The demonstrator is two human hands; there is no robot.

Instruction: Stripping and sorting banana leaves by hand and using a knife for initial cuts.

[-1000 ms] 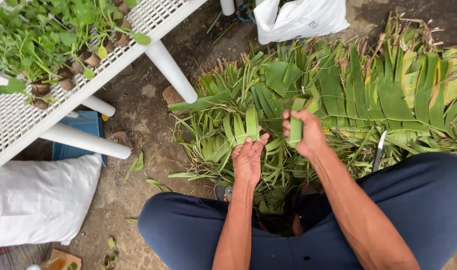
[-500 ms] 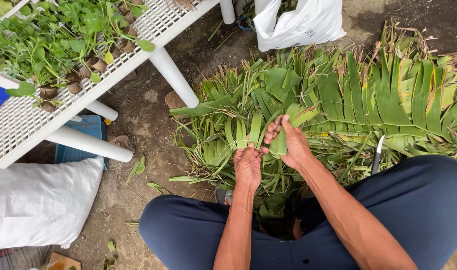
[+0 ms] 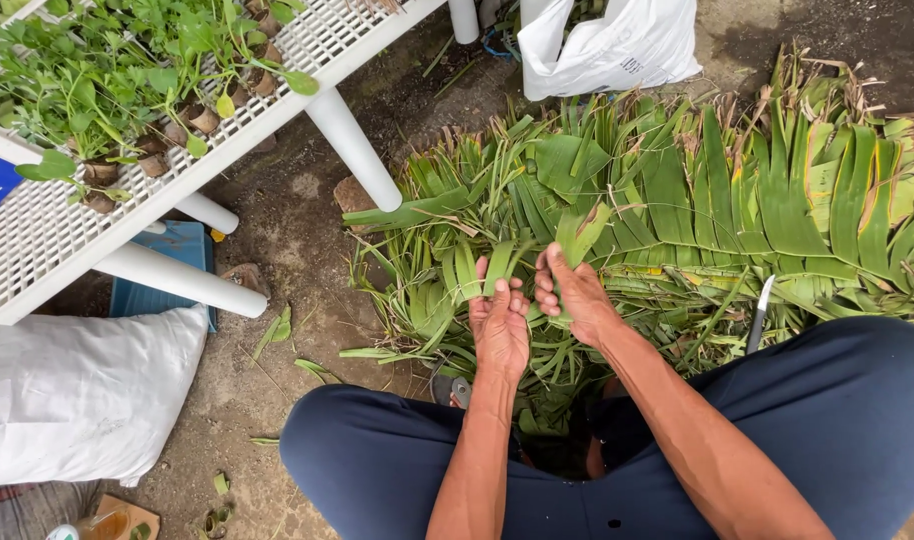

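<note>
A heap of long green leaf strips (image 3: 677,200) lies on the dirt in front of my knees. My left hand (image 3: 500,325) and my right hand (image 3: 574,293) are side by side, almost touching, over the near edge of the heap. Both pinch the same folded green leaf strip (image 3: 499,266), the left at its lower end, the right on a wider piece (image 3: 582,232) beside it. My legs in dark blue trousers (image 3: 857,410) frame the hands below.
A knife with a pale blade (image 3: 758,315) stands in the leaves by my right knee. A white slatted bench (image 3: 167,190) with potted seedlings (image 3: 127,70) is at upper left. A white sack (image 3: 77,395) lies left; a white plastic bag (image 3: 617,45) is at the top.
My right hand has come down and left with its leaf piece to meet the left hand. The two now hold the strip together. The view shifted slightly.
</note>
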